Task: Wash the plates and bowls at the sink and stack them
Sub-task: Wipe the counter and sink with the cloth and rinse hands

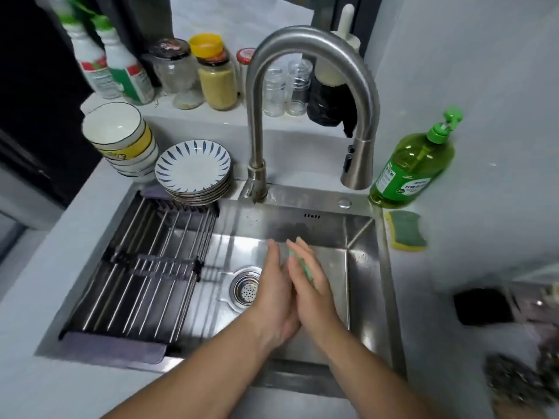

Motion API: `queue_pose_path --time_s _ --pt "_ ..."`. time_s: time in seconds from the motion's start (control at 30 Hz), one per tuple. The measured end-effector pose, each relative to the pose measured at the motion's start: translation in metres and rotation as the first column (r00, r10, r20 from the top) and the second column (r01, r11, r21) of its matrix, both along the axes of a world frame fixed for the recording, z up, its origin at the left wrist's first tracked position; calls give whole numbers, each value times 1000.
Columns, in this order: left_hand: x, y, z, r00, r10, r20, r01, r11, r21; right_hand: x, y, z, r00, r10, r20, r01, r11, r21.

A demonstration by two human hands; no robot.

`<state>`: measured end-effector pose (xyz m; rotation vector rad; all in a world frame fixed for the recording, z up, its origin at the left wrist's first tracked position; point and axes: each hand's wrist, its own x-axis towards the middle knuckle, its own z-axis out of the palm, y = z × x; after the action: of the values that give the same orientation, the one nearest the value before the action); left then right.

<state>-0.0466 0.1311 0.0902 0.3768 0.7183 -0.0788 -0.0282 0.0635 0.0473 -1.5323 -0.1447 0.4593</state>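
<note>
Two hands meet palm to palm over the steel sink (363, 267), fingers straight and pointing away from the person. The left hand (272, 288) lies against the right hand (316, 285), and a thin green strip (302, 264) shows pressed between them near the fingertips; what the strip is cannot be told. Neither hand curls round anything. They hover above the basin floor just right of the round drain strainer (246, 290). A roll-up drying rack (145, 267) of metal rods spans the left part of the sink. At the sink's far left corner, by the rack's far end, stands a stack of plates (193, 172) with blue radial strokes. Just beside it to the left, on the pale surface (60, 388), rises a stack of bowls (119, 134), the top one white inside with a dark rim and a yellow band outside. A curved steel faucet (257, 116) arches over the basin, its spray head hanging near the sink's far right corner. To the right of the sink stand a green bottle of dish soap (414, 167) with a pump and, near it, a green-and-yellow sponge (406, 229). Jars and bottles (217, 83) line the ledge behind.
</note>
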Motion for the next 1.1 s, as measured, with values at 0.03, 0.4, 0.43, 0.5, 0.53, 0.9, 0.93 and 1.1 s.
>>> queue_pose_path --time_s 0.03,0.4,0.43,0.5,0.53,0.9,0.93,1.1 --pt "-11 7 2 999 -33 4 33 999 6 -9 6 7 999 -15 38 16 1000 -27" --pt "-99 111 -9 907 -279 -315 408 763 502 -35 42 23 968 -198 -154 166 966 -199" --pt "-103 115 -10 903 -290 -317 420 753 507 -37 45 23 973 -174 -152 137 964 -227" --pt "-105 118 -12 890 -330 -316 451 739 500 -39 49 24 984 -126 -126 86 954 -286" --pt "-106 119 -14 885 -342 -316 461 741 489 -40 51 27 988 -110 -113 68 943 -325" --pt "-107 114 -23 885 -357 -300 465 710 528 -43 56 29 988 -80 -130 4 866 -500" --pt "-106 112 -22 884 -363 -294 467 700 539 -42 56 29 986 -88 -138 3 854 -521" --pt "-100 100 -15 880 -392 -269 475 703 529 -41 54 28 965 -181 -187 54 842 -537"
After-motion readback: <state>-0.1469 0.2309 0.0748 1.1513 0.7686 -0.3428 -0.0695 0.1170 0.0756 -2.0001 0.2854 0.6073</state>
